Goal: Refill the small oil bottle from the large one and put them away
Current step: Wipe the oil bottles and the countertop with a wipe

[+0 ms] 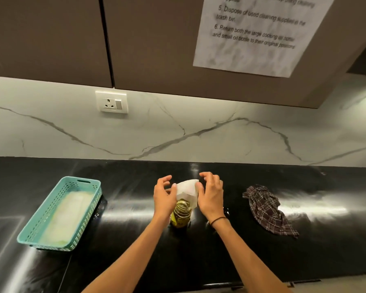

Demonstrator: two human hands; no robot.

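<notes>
A: Where is the small oil bottle?

B: The small oil bottle (181,215) stands upright on the black countertop (199,261), between the person's two forearms. It is clear, with yellow oil inside and a threaded neck. A white paper funnel (187,188) sits in its mouth, wide end up.

A: What are the hands doing?

B: The left hand (164,197) is at the funnel's left edge, thumb against the paper and the other fingers curved and spread above it. The right hand (210,194) is at the funnel's right side, fingers also curved and apart; its thumb lies along the paper. Whether either hand truly pinches the paper I cannot tell. A dark band (218,220) circles the right wrist.

A: And the large bottle?

B: I cannot see it.

A: What else lies there?

B: A teal perforated basket (30,237) with a pale lining is well to the left. A crumpled dark checked cloth (268,210) lies to the right. A white wall socket (111,101) sits on the marble backsplash, and a printed instruction sheet (251,56) hangs on the brown cabinet (156,49) above.
</notes>
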